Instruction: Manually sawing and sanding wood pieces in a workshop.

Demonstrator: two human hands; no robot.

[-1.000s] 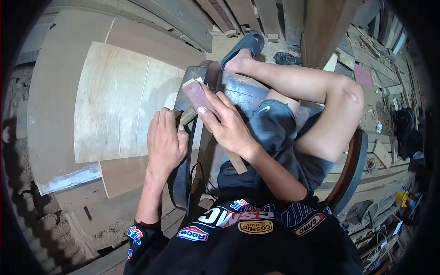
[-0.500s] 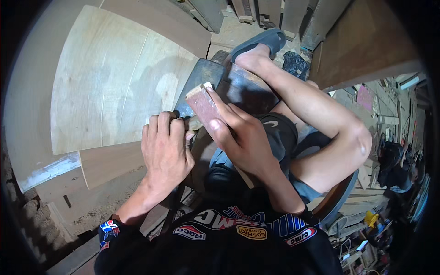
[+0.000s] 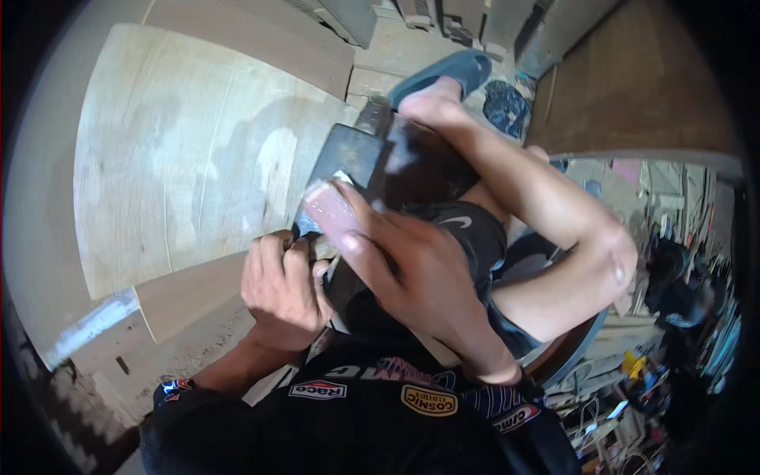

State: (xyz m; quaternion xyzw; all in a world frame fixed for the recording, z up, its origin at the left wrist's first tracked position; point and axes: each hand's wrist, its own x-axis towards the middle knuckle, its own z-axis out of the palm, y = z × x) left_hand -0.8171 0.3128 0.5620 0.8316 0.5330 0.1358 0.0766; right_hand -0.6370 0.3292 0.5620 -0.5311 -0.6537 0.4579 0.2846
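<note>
My right hand (image 3: 416, 265) is closed round a sanding block (image 3: 334, 209), a flat wooden piece with a reddish abrasive face, thumb on that face and fingers behind. Close by on the left, my left hand (image 3: 286, 279) is curled with its thumb bent in, gripping a small pale wooden piece (image 3: 323, 248). Most of that piece is hidden by the fingers and the block. Just beyond both hands stands a dark, worn metal block (image 3: 352, 149), partly covered by the sanding block. I cannot tell whether the abrasive face touches the wooden piece.
A large pale plywood sheet (image 3: 182, 150) lies to the left, over other boards. My bare leg (image 3: 538, 178) is bent across the right, its foot in a grey sandal (image 3: 467, 73). A black plastic bag (image 3: 507, 107) lies beyond. A brown panel (image 3: 633, 87) and scattered clutter fill the right.
The view has shifted slightly, so the scene sits lower. My right hand and the sanding block have come down and left, nearer my left hand. Both hands keep their holds.
</note>
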